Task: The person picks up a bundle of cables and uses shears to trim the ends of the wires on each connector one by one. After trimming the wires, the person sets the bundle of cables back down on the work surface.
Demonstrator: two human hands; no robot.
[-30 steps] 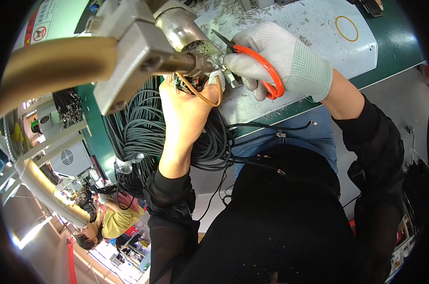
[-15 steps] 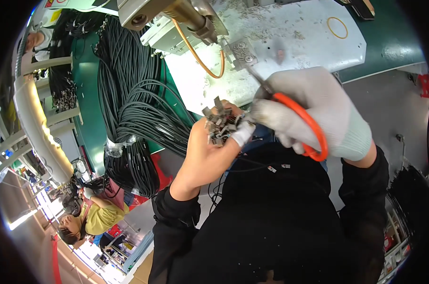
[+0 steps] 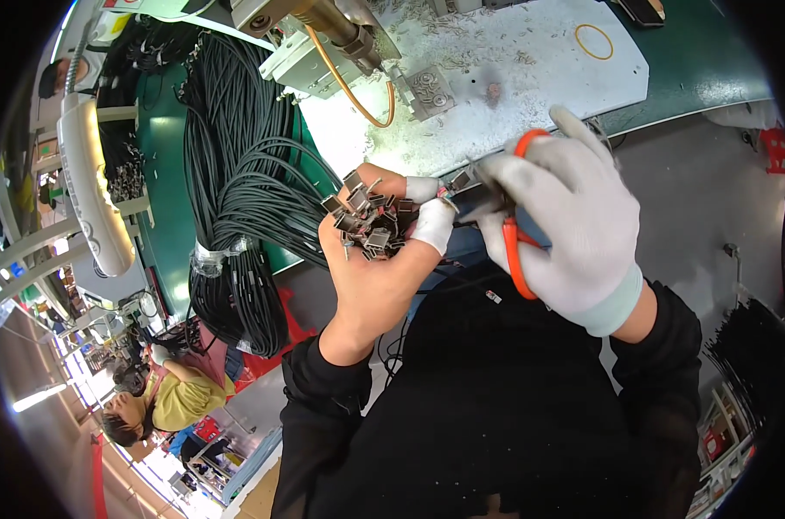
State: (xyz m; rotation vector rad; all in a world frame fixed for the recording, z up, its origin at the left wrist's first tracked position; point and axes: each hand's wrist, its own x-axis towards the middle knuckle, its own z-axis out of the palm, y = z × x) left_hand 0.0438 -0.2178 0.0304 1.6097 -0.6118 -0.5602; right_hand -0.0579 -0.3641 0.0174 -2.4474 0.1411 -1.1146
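Note:
My left hand point(image 3: 366, 290), bare but for white covers on its thumb and forefinger, is closed round a bunch of small metal connectors point(image 3: 358, 208). Between its thumb and forefinger it pinches one cable connector point(image 3: 449, 194), whose end sticks out to the right. My right hand point(image 3: 587, 238) wears a whitish glove and grips scissors with orange handles point(image 3: 520, 272). The scissors' handles are spread, and the blades, partly blurred, point left at the pinched connector. Whether they touch it I cannot tell.
Beyond my hands stands a press machine point(image 3: 349, 39) over a white board point(image 3: 531, 78) strewn with small scraps. An orange ring point(image 3: 594, 41) lies on it. Bundled black cables point(image 3: 245, 190) cover the green table to the left. A co-worker in yellow point(image 3: 185, 398) is at lower left.
My right hand has turned and its scissors have spread apart around the pinched connector. My left hand has shifted slightly left, and the pinched connector now shows clearly.

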